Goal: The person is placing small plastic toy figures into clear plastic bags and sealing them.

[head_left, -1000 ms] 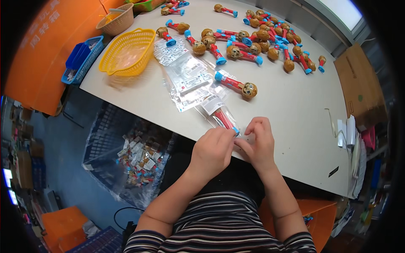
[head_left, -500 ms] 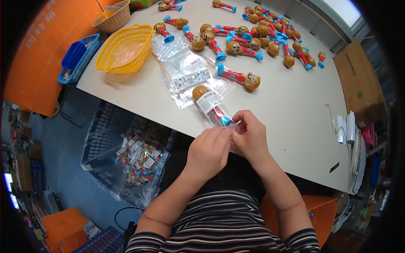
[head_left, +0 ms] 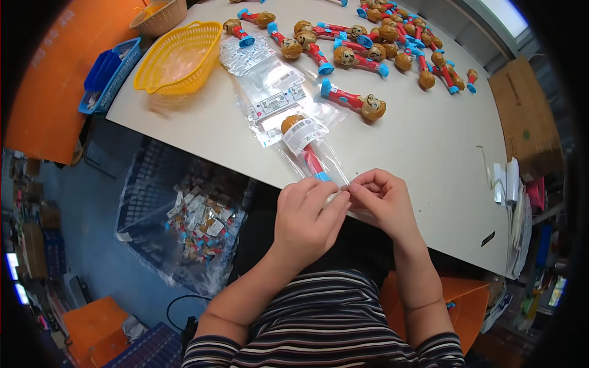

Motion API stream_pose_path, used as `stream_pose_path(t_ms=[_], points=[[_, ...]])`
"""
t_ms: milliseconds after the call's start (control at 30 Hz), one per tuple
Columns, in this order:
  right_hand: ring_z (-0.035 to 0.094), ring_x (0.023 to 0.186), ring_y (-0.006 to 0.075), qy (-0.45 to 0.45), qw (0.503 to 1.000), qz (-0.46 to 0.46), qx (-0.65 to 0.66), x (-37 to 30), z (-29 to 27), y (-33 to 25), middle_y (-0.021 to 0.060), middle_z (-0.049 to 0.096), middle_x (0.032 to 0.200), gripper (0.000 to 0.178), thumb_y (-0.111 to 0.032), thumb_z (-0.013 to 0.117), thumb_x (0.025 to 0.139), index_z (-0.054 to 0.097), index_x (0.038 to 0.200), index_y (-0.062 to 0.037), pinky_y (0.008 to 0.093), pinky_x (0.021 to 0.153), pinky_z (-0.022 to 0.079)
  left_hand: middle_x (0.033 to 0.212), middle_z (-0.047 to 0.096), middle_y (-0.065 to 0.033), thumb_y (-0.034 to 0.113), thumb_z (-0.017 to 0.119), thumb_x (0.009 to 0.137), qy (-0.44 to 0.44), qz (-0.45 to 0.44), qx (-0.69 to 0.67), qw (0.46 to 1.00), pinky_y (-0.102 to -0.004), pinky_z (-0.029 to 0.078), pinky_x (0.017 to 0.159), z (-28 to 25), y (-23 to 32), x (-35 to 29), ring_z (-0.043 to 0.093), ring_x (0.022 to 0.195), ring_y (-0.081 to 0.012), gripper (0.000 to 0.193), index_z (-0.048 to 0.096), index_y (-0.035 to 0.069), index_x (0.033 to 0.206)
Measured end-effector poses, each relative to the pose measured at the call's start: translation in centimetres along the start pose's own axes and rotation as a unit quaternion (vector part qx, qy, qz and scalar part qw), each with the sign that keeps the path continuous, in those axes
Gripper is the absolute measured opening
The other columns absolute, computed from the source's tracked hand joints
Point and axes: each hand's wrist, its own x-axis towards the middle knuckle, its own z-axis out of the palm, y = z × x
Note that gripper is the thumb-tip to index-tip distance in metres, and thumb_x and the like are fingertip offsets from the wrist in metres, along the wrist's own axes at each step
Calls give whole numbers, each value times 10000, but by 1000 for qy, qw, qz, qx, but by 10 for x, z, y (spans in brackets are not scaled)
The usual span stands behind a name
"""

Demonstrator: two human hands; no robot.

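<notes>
A clear plastic bag (head_left: 310, 150) with a white label lies on the white table (head_left: 429, 147), holding a red-and-blue toy dispenser with a brown head (head_left: 293, 122). My left hand (head_left: 307, 214) and my right hand (head_left: 380, 199) pinch the near open end of that bag at the table's front edge. Their fingertips meet over the bag's mouth.
A stack of empty clear bags (head_left: 270, 92) lies beyond it. One loose toy (head_left: 353, 101) and a pile of several more toys (head_left: 380, 43) sit farther back. A yellow basket (head_left: 178, 58), a blue tray (head_left: 107, 73), a cardboard box (head_left: 524, 116) and a floor crate of packed items (head_left: 196, 221) surround me.
The bagged toy has slid toward me and its brown head has come into the bag's far end. My hands have drawn closer to the table's edge.
</notes>
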Motion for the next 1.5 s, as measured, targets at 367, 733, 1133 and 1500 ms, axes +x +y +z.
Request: stream_pose_path(t_ms=[367, 733, 1133, 1500], points=[[700, 756, 118, -16, 988, 106, 111, -2, 11, 2, 73, 711, 877, 124, -166, 592, 986, 584, 1005, -44, 217, 663, 582, 945, 612, -34, 122, 725, 795, 10, -48, 85, 995, -405, 389, 845, 11, 10, -13, 576, 946, -221, 183, 702, 59, 965], [714, 864, 168, -28, 989, 64, 130, -1, 11, 6, 157, 727, 960, 175, -70, 621, 947, 519, 1082, -22, 257, 746, 594, 911, 622, -28, 86, 762, 741, -6, -94, 18, 995, -392, 396, 832, 7, 7, -19, 586, 906, -234, 165, 688, 78, 888], [718, 871, 181, -87, 995, 30, 37, 0, 9, -6, 164, 727, 935, 304, -13, 650, 916, 510, 1183, 26, 268, 771, 595, 886, 603, -24, 144, 794, 727, -4, -97, 26, 995, -404, 383, 851, -3, 0, -23, 575, 918, -235, 199, 701, 80, 891], [718, 824, 176, -11, 995, 41, 89, -2, 29, 0, 162, 727, 920, 194, -10, 647, 915, 534, 1069, 18, 261, 720, 598, 877, 595, -34, 108, 771, 747, 34, -133, 39, 990, -411, 372, 853, 3, 10, -22, 566, 937, -246, 154, 678, 69, 863]])
